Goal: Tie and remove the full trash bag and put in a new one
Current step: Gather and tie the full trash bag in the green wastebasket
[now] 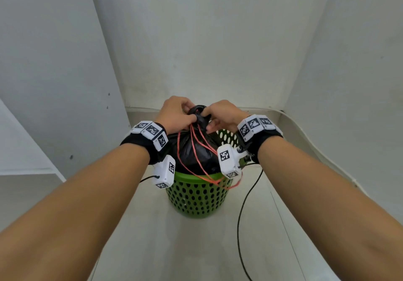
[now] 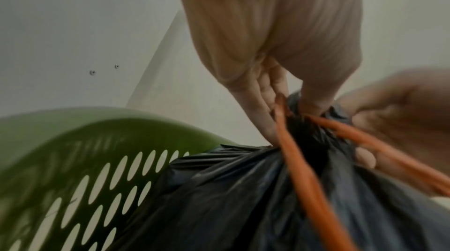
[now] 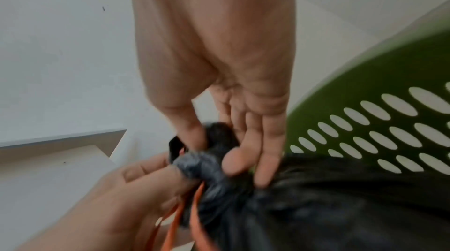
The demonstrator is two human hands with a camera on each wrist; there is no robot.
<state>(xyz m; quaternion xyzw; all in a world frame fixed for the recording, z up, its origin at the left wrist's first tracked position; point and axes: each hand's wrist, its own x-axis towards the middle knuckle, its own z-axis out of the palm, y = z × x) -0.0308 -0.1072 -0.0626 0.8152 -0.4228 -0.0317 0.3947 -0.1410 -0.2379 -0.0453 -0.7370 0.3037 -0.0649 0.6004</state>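
A full black trash bag (image 1: 196, 150) stands in a green perforated bin (image 1: 194, 195) on the floor. Its neck (image 1: 199, 115) is gathered into a twisted knot above the bin. My left hand (image 1: 176, 115) pinches the neck from the left, thumb and fingers curled round it (image 2: 309, 105). From the right, my right hand (image 1: 220, 115) grips the same bunched black plastic (image 3: 214, 139). Orange drawstrings (image 1: 194, 147) hang from the neck down over the bin's front rim. In the left wrist view the drawstrings (image 2: 299, 168) run beside my fingers.
White walls close in on the left, back and right. A low white ledge (image 1: 28, 169) juts from the left wall. A black cable (image 1: 242, 215) trails across the pale floor right of the bin. A white cord (image 1: 305, 132) runs along the right wall's base.
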